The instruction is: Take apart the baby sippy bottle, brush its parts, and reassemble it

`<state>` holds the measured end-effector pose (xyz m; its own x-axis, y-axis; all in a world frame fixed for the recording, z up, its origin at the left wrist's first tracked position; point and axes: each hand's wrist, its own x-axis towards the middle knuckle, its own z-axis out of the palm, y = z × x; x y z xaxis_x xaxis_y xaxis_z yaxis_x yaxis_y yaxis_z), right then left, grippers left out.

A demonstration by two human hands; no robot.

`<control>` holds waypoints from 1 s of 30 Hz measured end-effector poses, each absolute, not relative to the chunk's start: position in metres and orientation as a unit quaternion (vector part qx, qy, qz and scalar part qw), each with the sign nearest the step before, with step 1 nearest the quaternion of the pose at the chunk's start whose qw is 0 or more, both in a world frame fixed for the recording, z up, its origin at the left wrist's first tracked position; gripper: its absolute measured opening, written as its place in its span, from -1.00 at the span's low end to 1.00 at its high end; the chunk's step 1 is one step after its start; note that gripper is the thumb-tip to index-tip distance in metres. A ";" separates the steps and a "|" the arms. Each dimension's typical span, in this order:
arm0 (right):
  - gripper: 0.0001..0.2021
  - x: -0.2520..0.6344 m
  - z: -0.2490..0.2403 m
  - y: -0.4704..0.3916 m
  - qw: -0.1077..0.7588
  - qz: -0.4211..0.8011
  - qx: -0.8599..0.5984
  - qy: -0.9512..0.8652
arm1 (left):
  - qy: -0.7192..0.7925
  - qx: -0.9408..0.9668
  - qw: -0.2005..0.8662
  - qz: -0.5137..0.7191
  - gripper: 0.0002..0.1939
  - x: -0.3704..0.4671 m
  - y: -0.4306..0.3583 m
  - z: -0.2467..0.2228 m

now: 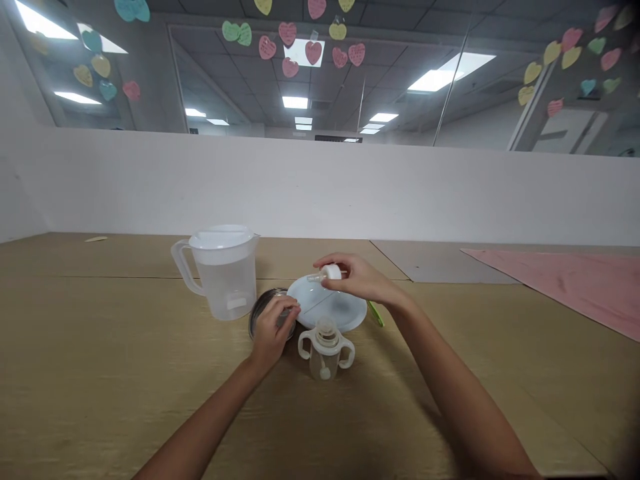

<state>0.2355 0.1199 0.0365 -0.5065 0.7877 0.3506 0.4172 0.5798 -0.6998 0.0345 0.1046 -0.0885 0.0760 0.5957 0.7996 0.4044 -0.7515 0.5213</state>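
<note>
My right hand (357,277) is closed round a bottle nipple with a white collar (331,272), held on its side above a pale plate (353,313). My left hand (274,327) is over the edge of a metal bowl (256,317), thumb and fingers pinched together near the plate's left rim. A thin line crosses the plate from those fingertips; whether they hold it I cannot make out. Between my hands stands a clear baby bottle (325,360) with two white handles and an open neck. Inside it a white weighted straw end shows near the bottom.
A translucent pitcher (225,273) with a lid and handle stands left of the bowl. A green strip (376,313) sticks out right of the plate. Far right lies a pink cloth (565,277). A white wall (320,187) closes the table's back.
</note>
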 end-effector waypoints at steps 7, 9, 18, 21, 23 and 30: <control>-0.78 0.242 0.049 0.108 0.268 0.238 -0.359 -0.862 | 0.349 0.739 0.129 0.561 -0.73 0.047 0.095 -0.092; -0.78 0.239 0.048 0.107 0.237 0.251 -0.345 -0.873 | 0.353 0.741 0.133 0.556 -0.71 0.047 0.094 -0.092; -0.76 0.237 0.040 0.115 0.219 0.319 -0.321 -0.864 | 0.356 0.724 0.111 0.581 -0.80 0.045 0.095 -0.091; -0.76 0.238 0.040 0.116 0.217 0.325 -0.315 -0.865 | 0.360 0.715 0.096 0.592 -0.82 0.046 0.097 -0.092; -0.76 0.238 0.041 0.115 0.216 0.327 -0.311 -0.866 | 0.358 0.714 0.088 0.595 -0.85 0.046 0.098 -0.093; -0.77 0.238 0.042 0.113 0.202 0.347 -0.312 -0.861 | 0.350 0.723 0.078 0.591 -0.88 0.044 0.099 -0.095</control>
